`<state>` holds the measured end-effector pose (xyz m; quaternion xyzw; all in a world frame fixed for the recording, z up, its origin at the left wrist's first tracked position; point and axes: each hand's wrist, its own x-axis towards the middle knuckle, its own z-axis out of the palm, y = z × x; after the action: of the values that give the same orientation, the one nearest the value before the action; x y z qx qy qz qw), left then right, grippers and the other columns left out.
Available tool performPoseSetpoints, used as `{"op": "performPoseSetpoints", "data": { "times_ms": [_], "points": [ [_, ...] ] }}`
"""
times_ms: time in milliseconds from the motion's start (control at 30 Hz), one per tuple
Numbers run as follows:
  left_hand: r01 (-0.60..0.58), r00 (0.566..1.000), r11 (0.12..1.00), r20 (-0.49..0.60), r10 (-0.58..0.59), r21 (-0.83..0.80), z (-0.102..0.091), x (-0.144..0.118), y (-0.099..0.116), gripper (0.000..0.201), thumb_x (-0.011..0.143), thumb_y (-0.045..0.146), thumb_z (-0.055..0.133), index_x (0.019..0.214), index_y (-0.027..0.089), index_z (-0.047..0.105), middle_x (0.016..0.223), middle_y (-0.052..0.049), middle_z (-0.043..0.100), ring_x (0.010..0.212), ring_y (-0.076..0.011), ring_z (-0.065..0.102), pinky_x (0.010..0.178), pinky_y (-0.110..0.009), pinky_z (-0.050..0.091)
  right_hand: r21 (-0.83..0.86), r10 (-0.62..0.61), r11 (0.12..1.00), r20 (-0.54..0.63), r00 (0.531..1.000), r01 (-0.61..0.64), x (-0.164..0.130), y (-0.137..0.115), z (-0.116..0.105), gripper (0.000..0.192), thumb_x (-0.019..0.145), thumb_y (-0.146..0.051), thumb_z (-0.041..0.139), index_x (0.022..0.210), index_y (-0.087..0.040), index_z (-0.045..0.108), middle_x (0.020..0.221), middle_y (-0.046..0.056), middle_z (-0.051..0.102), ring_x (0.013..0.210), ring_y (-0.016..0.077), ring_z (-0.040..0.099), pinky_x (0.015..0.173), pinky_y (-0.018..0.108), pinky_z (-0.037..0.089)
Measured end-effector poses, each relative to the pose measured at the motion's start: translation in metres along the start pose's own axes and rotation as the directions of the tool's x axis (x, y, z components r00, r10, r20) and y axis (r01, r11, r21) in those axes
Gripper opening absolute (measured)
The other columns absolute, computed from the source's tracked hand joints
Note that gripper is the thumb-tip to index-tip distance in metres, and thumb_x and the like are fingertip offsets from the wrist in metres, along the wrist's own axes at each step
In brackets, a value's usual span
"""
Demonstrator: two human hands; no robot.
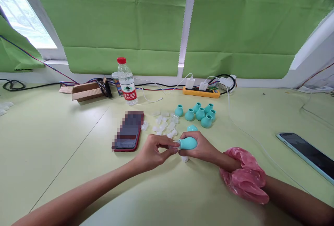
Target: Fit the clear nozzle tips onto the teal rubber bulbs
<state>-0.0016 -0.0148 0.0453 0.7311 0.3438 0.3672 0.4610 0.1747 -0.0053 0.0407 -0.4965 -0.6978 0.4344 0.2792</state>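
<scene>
My right hand [200, 147] grips a teal rubber bulb [188, 143] lying sideways, its neck pointing left. My left hand [153, 153] pinches at the bulb's neck with thumb and fingertips; whatever small piece is between them is hidden. Another teal bulb [192, 128] lies just behind my right hand. Several more teal bulbs [200, 113] stand grouped farther back. A scatter of small clear plastic tips [164, 123] lies behind my left hand. One white tip [184, 159] peeks out under my right hand. A pink scrunchie [244, 175] is on my right wrist.
A red phone [128, 132] lies left of my hands, a second phone [308, 154] at the right edge. At the back stand a water bottle [127, 81], a cardboard box [86, 91] and a yellow power strip [200, 92] with chargers and cables.
</scene>
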Motion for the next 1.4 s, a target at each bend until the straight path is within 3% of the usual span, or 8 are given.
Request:
{"op": "performPoseSetpoints", "data": {
  "times_ms": [367,533,633,833,967,1100,1200,1400],
  "points": [
    [-0.164,0.986,0.973,0.057,0.156,0.161,-0.002,0.000,-0.002,0.014,0.073,0.021,0.056,0.081,0.016,0.067,0.076,-0.007,0.064,0.070,-0.0169,0.058,0.064,-0.026,0.046,0.071,0.025,0.997,0.129,0.991,-0.035,0.001,0.001,-0.002,0.020,0.052,-0.019,0.066,0.067,-0.016,0.054,0.059,-0.004,0.047,0.053,0.0075,0.044,0.045,0.017,0.035],
    [-0.282,0.954,0.906,-0.007,0.299,0.317,-0.014,0.008,-0.004,0.023,0.076,0.024,0.054,0.096,0.015,0.060,0.086,-0.007,0.062,0.071,-0.0142,0.055,0.066,-0.026,0.046,0.216,0.020,0.976,-0.016,1.000,-0.016,0.006,0.008,0.001,0.030,0.053,-0.029,0.069,0.076,-0.016,0.054,0.053,-0.007,0.045,0.038,0.0040,0.037,0.035,0.017,0.031],
    [-0.282,0.935,0.781,-0.024,0.355,0.557,-0.023,0.014,-0.012,0.028,0.077,0.025,0.052,0.103,0.015,0.056,0.095,-0.009,0.059,0.082,-0.0176,0.051,0.073,-0.031,0.044,0.316,0.034,0.949,-0.127,0.991,0.008,0.008,0.018,0.005,0.030,0.058,-0.036,0.066,0.075,-0.017,0.050,0.045,-0.008,0.041,0.032,0.0048,0.035,0.032,0.018,0.030],
    [-0.217,0.956,0.322,0.133,0.262,0.921,-0.015,0.013,-0.034,0.031,0.078,0.024,0.047,0.107,0.015,0.051,0.124,-0.015,0.035,0.105,-0.0313,0.034,0.084,-0.048,0.033,0.321,-0.005,0.942,-0.273,0.962,0.095,0.002,0.028,0.020,0.027,0.061,-0.037,0.064,0.073,-0.017,0.051,0.052,-0.006,0.044,0.039,0.0068,0.042,0.038,0.019,0.038],
    [-0.229,0.956,0.253,0.169,0.239,0.940,-0.006,0.010,-0.040,0.024,0.082,0.026,0.042,0.102,0.017,0.051,0.124,-0.012,0.038,0.107,-0.0295,0.034,0.086,-0.049,0.028,0.148,-0.130,0.973,-0.273,0.953,0.175,-0.002,0.028,0.022,0.019,0.064,-0.032,0.063,0.068,-0.016,0.053,0.057,-0.004,0.044,0.047,0.0073,0.042,0.045,0.019,0.038],
    [-0.288,0.930,0.294,0.193,0.311,0.912,-0.006,0.009,-0.042,0.015,0.083,0.020,0.041,0.089,0.017,0.054,0.111,-0.008,0.051,0.100,-0.0247,0.041,0.081,-0.045,0.030,0.035,-0.207,0.974,-0.272,0.940,0.224,-0.004,0.026,0.020,0.021,0.068,-0.034,0.058,0.062,-0.015,0.051,0.055,-0.004,0.043,0.051,0.0082,0.040,0.049,0.019,0.037],
    [-0.315,0.925,0.458,0.162,0.344,0.831,-0.008,0.009,-0.038,0.012,0.077,0.012,0.044,0.082,0.016,0.055,0.091,-0.006,0.060,0.091,-0.0209,0.046,0.077,-0.039,0.033,0.033,-0.193,0.978,-0.245,0.950,0.207,-0.005,0.025,0.019,0.021,0.072,-0.036,0.053,0.067,-0.016,0.051,0.054,-0.003,0.045,0.050,0.0088,0.041,0.050,0.020,0.038],
    [-0.104,0.949,0.896,-0.226,0.219,0.431,-0.016,0.013,-0.022,0.028,0.071,0.016,0.052,0.098,0.016,0.056,0.088,-0.005,0.059,0.080,-0.0162,0.049,0.072,-0.029,0.040,-0.070,-0.228,0.974,-0.275,0.934,0.218,-0.007,0.023,0.019,0.025,0.074,-0.038,0.052,0.085,-0.016,0.055,0.072,0.001,0.056,0.064,0.0131,0.051,0.060,0.022,0.042]
  ]
}}
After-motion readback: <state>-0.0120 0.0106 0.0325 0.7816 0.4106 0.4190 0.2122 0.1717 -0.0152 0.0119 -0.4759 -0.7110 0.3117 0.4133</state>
